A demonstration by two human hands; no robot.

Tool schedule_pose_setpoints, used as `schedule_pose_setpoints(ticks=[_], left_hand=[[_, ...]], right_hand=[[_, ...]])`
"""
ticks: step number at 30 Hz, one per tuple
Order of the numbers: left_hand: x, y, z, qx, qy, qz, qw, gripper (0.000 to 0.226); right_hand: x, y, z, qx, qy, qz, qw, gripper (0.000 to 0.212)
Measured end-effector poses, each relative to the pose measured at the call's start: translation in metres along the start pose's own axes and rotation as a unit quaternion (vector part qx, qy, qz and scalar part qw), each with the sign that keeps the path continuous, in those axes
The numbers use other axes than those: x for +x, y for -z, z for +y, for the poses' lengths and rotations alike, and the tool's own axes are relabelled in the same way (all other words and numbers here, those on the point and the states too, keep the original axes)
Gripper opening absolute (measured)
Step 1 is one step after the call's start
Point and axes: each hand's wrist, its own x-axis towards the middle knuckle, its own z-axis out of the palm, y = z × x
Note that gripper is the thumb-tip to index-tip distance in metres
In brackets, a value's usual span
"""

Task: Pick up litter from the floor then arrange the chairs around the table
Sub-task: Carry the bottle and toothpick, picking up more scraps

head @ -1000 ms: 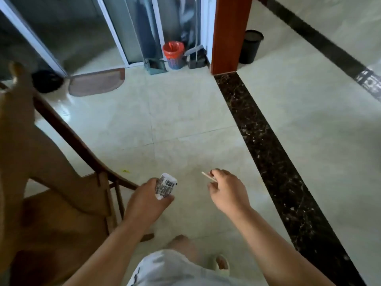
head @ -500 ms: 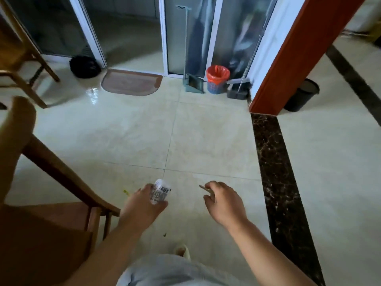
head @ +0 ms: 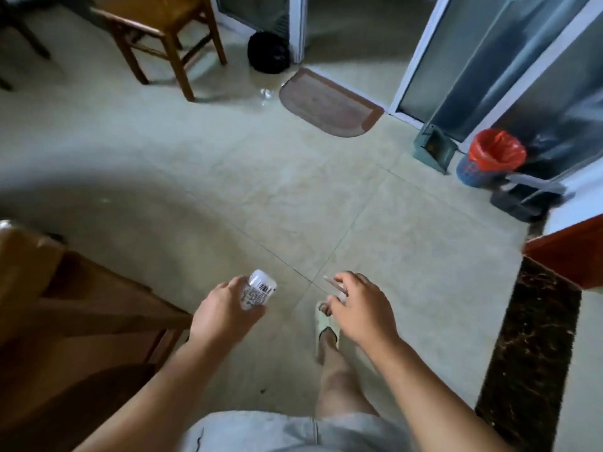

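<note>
My left hand [head: 225, 313] grips a small white bottle [head: 258, 289] with a barcode label, held low over the tiled floor. My right hand [head: 360, 308] pinches a thin pale stick [head: 334, 284] that pokes out past its fingers. A wooden chair [head: 65, 308] stands close at my lower left, beside my left arm. A second wooden chair [head: 156, 31] stands at the far upper left. A bin with an orange-red liner [head: 489, 158] sits by the glass doors at the right.
A brown doormat [head: 329, 104] lies before the sliding doors, with a dark round object [head: 268, 53] beside it. A dustpan [head: 434, 148] and a dark pan with a broom [head: 522, 197] flank the bin. A dark marble strip [head: 535, 337] runs at the right. My sandalled foot [head: 326, 327] steps forward.
The view has swung left and I have stepped forward: the bin and doors shifted right, the far chair came into view. Both hands keep holding the bottle and the stick.
</note>
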Motion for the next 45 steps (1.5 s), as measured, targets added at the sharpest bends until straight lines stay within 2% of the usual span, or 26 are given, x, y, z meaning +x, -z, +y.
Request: schedule_pose_setpoints(ticks=[7,12,17,23,27,31,37,41,45], left_hand=[[0.084,-0.012,0.004,-0.055,0.157,0.048,0.985,0.058],[0.139,-0.040,-0.025,-0.095,0.240,0.078,0.963,0.045],[0.202,-0.096,-0.082,-0.132,0.296,0.105,0.940,0.041],[0.286,-0.202,-0.182,-0.159,0.334,0.107,0.923,0.038],[0.332,-0.273,-0.252,-0.166,0.351,0.114,0.915,0.036],[0.364,-0.335,-0.314,-0.166,0.378,0.114,0.903,0.037],[0.369,-0.382,-0.349,-0.177,0.399,0.104,0.893,0.034],[0.367,-0.390,-0.349,-0.188,0.400,0.106,0.891,0.035],[0.366,-0.393,-0.346,-0.184,0.394,0.106,0.894,0.035]], right_hand=[[0.153,-0.019,-0.017,-0.043,0.122,-0.130,0.983,0.037],[0.231,-0.083,-0.032,-0.056,0.187,-0.201,0.960,0.041],[0.289,-0.188,-0.024,-0.079,0.221,-0.259,0.937,0.037],[0.357,-0.357,0.027,-0.164,0.261,-0.313,0.898,0.035],[0.396,-0.474,0.053,-0.219,0.320,-0.330,0.861,0.036],[0.427,-0.579,0.072,-0.302,0.409,-0.340,0.791,0.035],[0.447,-0.652,0.077,-0.367,0.507,-0.363,0.691,0.027],[0.451,-0.662,0.082,-0.371,0.577,-0.306,0.660,0.027],[0.456,-0.669,0.095,-0.378,0.562,-0.275,0.682,0.034]])
